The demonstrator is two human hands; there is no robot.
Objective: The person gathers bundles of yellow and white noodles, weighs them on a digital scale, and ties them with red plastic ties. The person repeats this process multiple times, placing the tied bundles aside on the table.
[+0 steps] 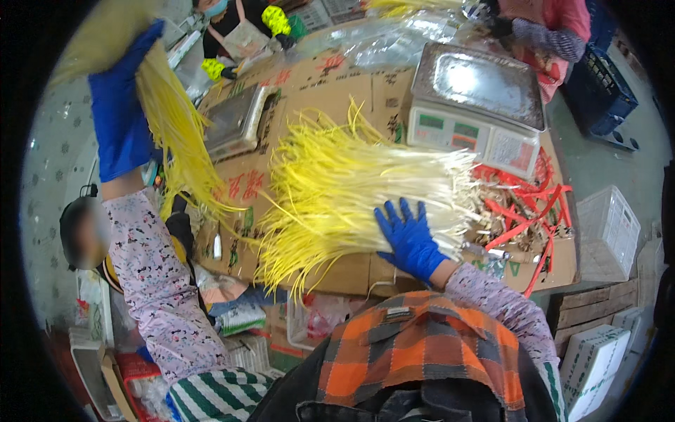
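Observation:
A big heap of yellow chives (351,190) lies across the cardboard-covered table, white stems to the right and yellow leaf tips to the left. My right hand (411,239), in a blue glove, rests flat on the near side of the white stems, fingers spread. Raised high at the far left, my left hand (125,91) wears a longer blue glove. It is closed round a separate bunch of yellow chives (172,133), whose leaves hang down toward the table. The upper end of that bunch is blurred at the picture's rim.
Behind the heap stands a weighing scale (478,91); another scale (239,119) is at the left. Red straps (527,211) and root scraps lie at the right. Co-workers stand across the table and at the left. A clear crate (608,232) sits on the right.

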